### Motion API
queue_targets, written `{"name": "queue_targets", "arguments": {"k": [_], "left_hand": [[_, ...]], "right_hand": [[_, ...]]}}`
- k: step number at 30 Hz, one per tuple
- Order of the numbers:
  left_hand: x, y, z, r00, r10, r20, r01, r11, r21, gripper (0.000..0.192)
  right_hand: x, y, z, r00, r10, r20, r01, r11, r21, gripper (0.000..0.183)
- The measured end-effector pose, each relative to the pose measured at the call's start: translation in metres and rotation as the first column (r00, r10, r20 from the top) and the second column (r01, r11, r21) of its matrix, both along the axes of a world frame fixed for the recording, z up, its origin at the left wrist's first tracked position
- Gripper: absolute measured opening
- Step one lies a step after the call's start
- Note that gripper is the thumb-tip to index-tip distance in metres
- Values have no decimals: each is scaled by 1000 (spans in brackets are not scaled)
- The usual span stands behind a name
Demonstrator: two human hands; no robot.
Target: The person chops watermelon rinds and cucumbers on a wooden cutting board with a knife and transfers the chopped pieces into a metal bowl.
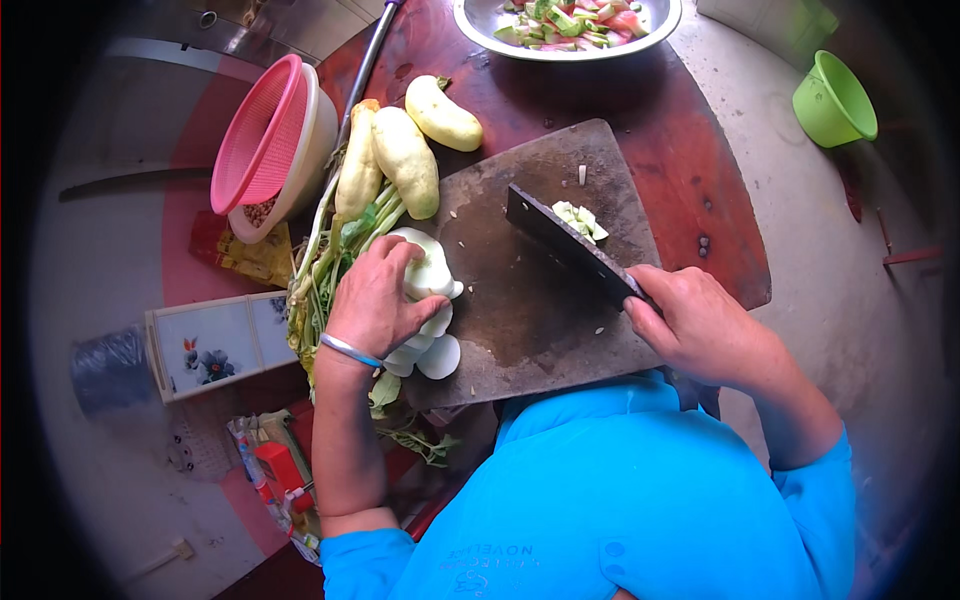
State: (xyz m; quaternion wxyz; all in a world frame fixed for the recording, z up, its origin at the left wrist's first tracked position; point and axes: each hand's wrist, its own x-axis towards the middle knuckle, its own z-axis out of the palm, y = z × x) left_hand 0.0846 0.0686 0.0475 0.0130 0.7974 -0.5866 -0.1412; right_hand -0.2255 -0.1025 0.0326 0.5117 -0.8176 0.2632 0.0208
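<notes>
My right hand grips the handle of a cleaver, its dark blade slanting up and left over a worn cutting board. A small heap of pale green-and-white cut pieces lies just beyond the blade. At the board's left edge, my left hand rests on pale, rounded vegetable slices, thumb and fingers spread over the upper ones; whether it grips any is not clear. Yellow-green squashes or gourds lie beyond that hand. Leafy green stalks run down beside it.
A metal basin with cut red, white and green pieces stands at the far side of the red wooden table. Left are a pink strainer in a white basin and a metal pole. A green bucket stands right.
</notes>
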Motion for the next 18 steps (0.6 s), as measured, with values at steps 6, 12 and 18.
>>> {"name": "queue_targets", "arguments": {"k": [6, 12, 18], "left_hand": [[17, -20, 17, 996, 14, -83, -6, 996, 91, 47], [12, -19, 18, 995, 1, -101, 7, 997, 75, 34], [-28, -8, 23, 906, -106, 409, 282, 872, -400, 30]], "right_hand": [[-2, 0, -1, 1000, -12, 14, 12, 1000, 15, 20], [-2, -2, 0, 1000, -18, -12, 19, 999, 47, 20], [-4, -6, -1, 1000, -24, -6, 24, 998, 52, 21]]}}
